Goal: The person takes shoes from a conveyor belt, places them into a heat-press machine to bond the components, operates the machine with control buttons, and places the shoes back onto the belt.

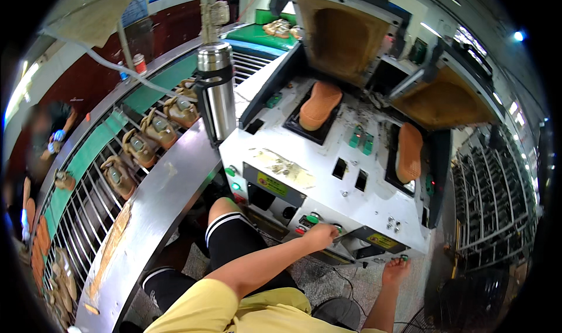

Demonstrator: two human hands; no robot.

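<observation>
My left hand (pixel 322 237), its fingers curled closed, reaches to a round button (pixel 338 229) on the front panel of the white machine (pixel 328 195). Lower down, my right hand (pixel 396 270) is also closed, with its fingertips at a small green button (pixel 404 257) on the panel's right end. On top of the machine lie two brown shoe soles, a left one (pixel 320 106) and a right one (pixel 409 152), each on a dark pad. Behind them the left lid (pixel 342 34) and the right lid (pixel 448 93) stand raised.
Left of me runs a roller conveyor (pixel 105 201) carrying several brown shoes (pixel 158 129). A steel flask (pixel 218 98) stands by the machine's left corner. At the right is a metal rack (pixel 497 198). Across the conveyor, a person (pixel 58 119) wears blue gloves.
</observation>
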